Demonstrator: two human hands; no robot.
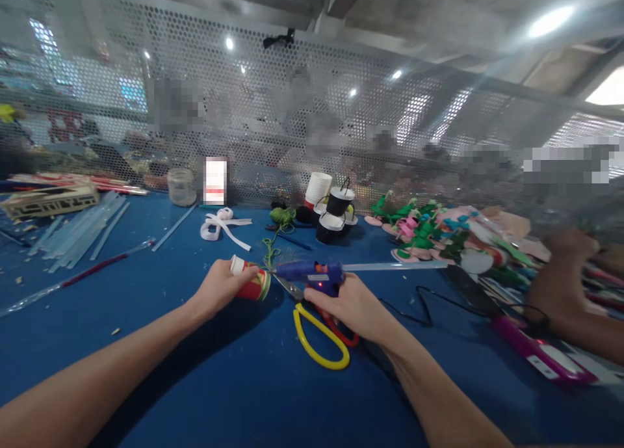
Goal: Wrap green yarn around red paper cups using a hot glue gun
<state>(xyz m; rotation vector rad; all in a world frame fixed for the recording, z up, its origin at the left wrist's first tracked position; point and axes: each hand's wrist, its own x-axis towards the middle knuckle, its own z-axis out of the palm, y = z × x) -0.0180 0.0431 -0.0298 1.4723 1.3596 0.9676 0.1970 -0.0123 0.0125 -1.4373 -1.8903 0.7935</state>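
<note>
My left hand [219, 287] is closed around a red paper cup [252, 285], tipped on its side with its rim to the right. In my right hand [353, 305] is a blue hot glue gun [312, 274], its small red light lit and a long clear glue stick [394, 266] sticking out of its back. The gun's nozzle points left and is at the cup's rim; whether it touches I cannot tell. Scissors with yellow and red handles [322, 344] lie on the table under the gun. Green yarn [283, 219] trails down toward the cup.
Stacked white cups [319, 186] and black-wrapped cups [331, 225] stand behind. White ribbon [224, 227], glue sticks [82, 230] and a glass jar [182, 186] are at left. Craft flowers [419, 230], a purple power strip [541, 350], a cord and another person's arm [560, 298] are at right.
</note>
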